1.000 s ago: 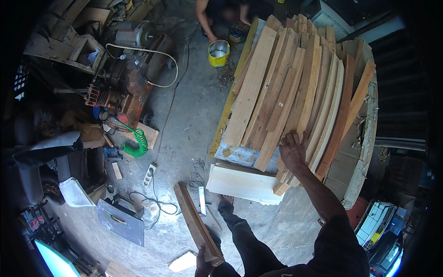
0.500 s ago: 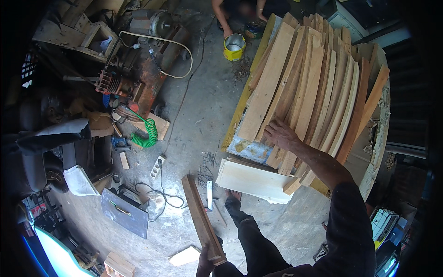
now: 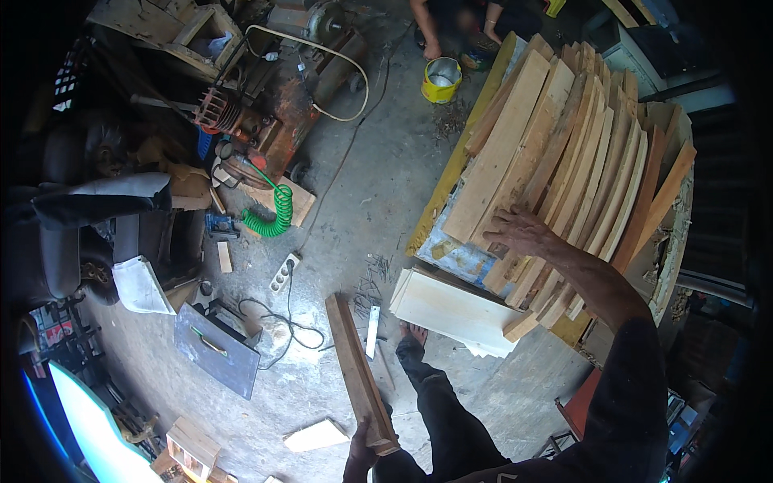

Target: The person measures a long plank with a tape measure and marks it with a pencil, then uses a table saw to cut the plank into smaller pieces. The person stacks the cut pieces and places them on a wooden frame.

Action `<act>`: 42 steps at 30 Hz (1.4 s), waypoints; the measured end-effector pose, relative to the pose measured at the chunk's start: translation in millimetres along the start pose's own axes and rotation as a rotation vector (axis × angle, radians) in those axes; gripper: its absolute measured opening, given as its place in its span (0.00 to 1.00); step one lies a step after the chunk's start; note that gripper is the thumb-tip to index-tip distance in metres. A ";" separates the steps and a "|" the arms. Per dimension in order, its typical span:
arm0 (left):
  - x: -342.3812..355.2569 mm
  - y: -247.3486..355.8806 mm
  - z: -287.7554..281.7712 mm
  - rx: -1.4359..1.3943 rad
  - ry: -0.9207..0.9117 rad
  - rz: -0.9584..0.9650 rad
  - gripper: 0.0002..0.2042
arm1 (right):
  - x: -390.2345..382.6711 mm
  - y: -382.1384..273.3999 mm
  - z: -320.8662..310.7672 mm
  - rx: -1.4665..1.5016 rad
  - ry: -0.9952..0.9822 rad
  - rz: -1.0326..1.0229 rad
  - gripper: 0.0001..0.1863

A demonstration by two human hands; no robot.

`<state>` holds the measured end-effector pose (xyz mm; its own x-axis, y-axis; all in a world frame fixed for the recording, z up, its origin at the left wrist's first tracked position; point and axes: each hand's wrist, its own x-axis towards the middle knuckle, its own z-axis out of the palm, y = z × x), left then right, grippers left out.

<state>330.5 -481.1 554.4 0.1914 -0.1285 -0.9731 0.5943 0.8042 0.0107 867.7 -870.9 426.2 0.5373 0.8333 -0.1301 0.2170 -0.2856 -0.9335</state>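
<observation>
My left hand (image 3: 367, 439) grips the near end of a long wooden plank (image 3: 354, 366). The plank slants away over the floor, its far end near a metal square (image 3: 373, 332); whether it is one piece or two pressed together I cannot tell. My right hand (image 3: 523, 232) rests with fingers spread on a big stack of wooden boards (image 3: 555, 153) to the right. Its fingertips touch the near end of a wide board. Thin pale sheets (image 3: 451, 306) lie below the near edge of the stack.
An air compressor (image 3: 274, 121) with a green coiled hose (image 3: 278, 213) stands at left. On the floor lie a power strip (image 3: 284, 274), scattered nails (image 3: 369, 282) and a grey panel (image 3: 213, 350). A person (image 3: 463, 24) crouches behind a yellow bucket (image 3: 441, 79).
The view has shifted, so most things sit differently in the picture. My right hand's fingers have spread more on the boards. My left hand keeps hold of the plank.
</observation>
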 end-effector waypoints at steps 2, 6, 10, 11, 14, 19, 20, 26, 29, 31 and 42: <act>-2.2 4.4 3.7 -0.053 0.001 -0.006 0.36 | 18.8 -101.8 -8.3 -1.104 -0.033 -0.007 0.14; -1.8 4.2 -11.4 -0.121 -0.080 -0.045 0.32 | 63.2 -210.4 -14.2 -1.183 -0.210 0.230 0.12; 6.3 -7.7 -27.0 -0.096 -0.082 -0.041 0.33 | 89.8 -180.2 -2.7 -1.218 -0.593 0.347 0.14; 10.4 -7.4 -27.4 -0.093 -0.091 -0.034 0.34 | 102.9 -164.6 3.9 -1.217 -0.660 0.382 0.14; 12.2 -10.8 -30.2 -0.032 -0.036 -0.035 0.36 | 137.2 -104.6 31.2 -1.311 -0.462 0.244 0.17; 10.0 -16.9 -31.4 -0.024 -0.021 -0.058 0.38 | 187.3 -77.2 54.1 -1.187 -0.747 0.617 0.26; 12.0 -19.7 -36.4 -0.029 -0.027 -0.064 0.38 | 194.2 -82.9 58.8 -1.125 -0.862 0.730 0.28; 14.1 -25.7 -46.6 -0.151 -0.071 -0.032 0.40 | 143.9 -51.6 60.2 -1.407 -0.722 0.236 0.20; 12.8 -24.2 -63.8 -0.171 -0.085 -0.149 0.40 | 126.3 -48.6 50.5 -1.328 -0.774 0.068 0.32; 21.1 -43.3 -76.1 -0.185 -0.027 -0.097 0.40 | 117.3 -48.8 48.8 -1.388 -0.693 -0.125 0.35; 23.8 -65.9 -101.8 -0.386 -0.206 0.012 0.44 | 121.7 -173.9 102.4 -1.190 -0.635 -0.178 0.21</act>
<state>216.4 -478.1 507.0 0.3719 -0.1992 -0.9066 0.2625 0.9594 -0.1030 811.9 -671.3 538.5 0.0339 0.8818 -0.4705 0.9828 -0.1150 -0.1446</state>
